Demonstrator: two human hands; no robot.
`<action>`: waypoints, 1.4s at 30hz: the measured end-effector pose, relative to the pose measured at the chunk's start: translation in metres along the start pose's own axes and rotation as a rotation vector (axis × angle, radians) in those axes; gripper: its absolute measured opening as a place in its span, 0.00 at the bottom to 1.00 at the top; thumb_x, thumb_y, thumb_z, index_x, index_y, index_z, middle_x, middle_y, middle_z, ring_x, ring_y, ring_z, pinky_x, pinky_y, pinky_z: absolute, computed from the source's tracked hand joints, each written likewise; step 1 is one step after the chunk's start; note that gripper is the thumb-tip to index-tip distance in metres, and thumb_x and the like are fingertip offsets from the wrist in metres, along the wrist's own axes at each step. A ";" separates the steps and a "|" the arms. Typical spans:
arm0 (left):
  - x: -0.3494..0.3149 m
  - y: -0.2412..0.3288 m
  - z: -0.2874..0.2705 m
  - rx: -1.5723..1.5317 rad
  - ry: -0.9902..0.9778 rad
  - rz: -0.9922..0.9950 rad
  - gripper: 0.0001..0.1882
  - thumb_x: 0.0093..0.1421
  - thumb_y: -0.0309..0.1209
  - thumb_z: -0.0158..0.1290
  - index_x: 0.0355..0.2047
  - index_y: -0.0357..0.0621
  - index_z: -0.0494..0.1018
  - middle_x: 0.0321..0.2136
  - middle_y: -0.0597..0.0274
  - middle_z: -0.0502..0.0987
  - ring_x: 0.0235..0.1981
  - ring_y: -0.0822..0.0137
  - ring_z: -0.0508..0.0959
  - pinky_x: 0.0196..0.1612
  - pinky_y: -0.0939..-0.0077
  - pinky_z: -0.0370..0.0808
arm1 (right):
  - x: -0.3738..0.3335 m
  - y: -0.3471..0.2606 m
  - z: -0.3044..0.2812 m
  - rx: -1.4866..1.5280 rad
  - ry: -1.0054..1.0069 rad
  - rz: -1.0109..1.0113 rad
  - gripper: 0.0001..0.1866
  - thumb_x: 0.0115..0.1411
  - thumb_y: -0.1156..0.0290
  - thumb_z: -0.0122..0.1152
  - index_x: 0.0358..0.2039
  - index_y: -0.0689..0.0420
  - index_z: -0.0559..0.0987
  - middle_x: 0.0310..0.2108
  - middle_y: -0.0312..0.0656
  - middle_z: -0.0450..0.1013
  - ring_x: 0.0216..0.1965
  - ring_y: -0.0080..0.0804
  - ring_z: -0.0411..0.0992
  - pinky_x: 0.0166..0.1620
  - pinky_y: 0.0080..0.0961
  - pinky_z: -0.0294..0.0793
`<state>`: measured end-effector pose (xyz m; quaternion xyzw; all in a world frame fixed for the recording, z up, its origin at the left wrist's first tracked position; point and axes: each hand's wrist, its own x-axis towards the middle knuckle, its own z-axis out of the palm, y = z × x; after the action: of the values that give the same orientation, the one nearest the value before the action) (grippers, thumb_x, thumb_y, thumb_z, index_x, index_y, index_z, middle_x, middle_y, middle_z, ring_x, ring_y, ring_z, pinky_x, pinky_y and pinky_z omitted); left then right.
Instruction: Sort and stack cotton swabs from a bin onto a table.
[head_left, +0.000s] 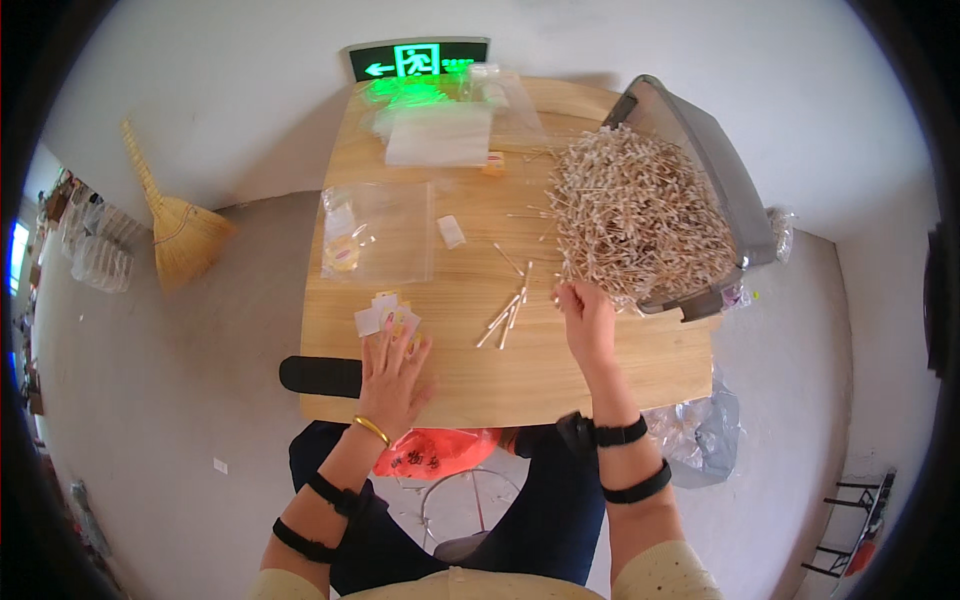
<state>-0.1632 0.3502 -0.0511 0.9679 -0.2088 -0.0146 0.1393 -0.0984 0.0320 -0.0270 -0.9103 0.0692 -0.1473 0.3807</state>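
My left hand lies flat on the wooden table near its front edge, fingers spread, with the fingertips touching a small stack of little cards. My right hand reaches to the near edge of a big pile of cotton swabs that spills from a tipped grey plastic bin; its fingers pinch at swabs at the pile's edge. Several loose swabs lie on the table between my hands.
A clear plastic bag with small items lies left of centre, and a stack of clear bags sits at the far edge. A broom leans on the wall at left. A crumpled plastic bag lies on the floor at right.
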 end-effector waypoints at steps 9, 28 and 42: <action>-0.007 0.007 0.019 0.139 -0.153 -0.095 0.44 0.66 0.55 0.44 0.73 0.42 0.45 0.75 0.54 0.41 0.76 0.53 0.39 0.72 0.38 0.31 | -0.090 0.010 -0.010 0.212 -0.094 0.032 0.06 0.63 0.71 0.59 0.34 0.59 0.81 0.28 0.44 0.76 0.29 0.40 0.72 0.35 0.34 0.72; 0.034 0.081 0.048 -0.176 0.076 0.003 0.47 0.62 0.49 0.56 0.71 0.37 0.48 0.71 0.46 0.52 0.72 0.44 0.50 0.71 0.42 0.45 | -0.053 0.002 0.043 -0.246 -0.141 -0.332 0.19 0.57 0.64 0.65 0.47 0.57 0.78 0.55 0.45 0.69 0.60 0.49 0.63 0.62 0.45 0.63; 0.090 0.082 0.066 -0.219 0.316 -0.070 0.11 0.55 0.37 0.61 0.37 0.53 0.76 0.39 0.61 0.73 0.45 0.54 0.72 0.50 0.56 0.64 | 0.056 0.018 0.090 -0.386 -0.014 -0.077 0.16 0.51 0.66 0.70 0.39 0.55 0.79 0.41 0.47 0.74 0.49 0.49 0.70 0.53 0.44 0.70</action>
<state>-0.1193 0.2243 -0.0896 0.9439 -0.1476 0.1103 0.2742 -0.0167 0.0666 -0.0883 -0.9694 0.0588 -0.1394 0.1934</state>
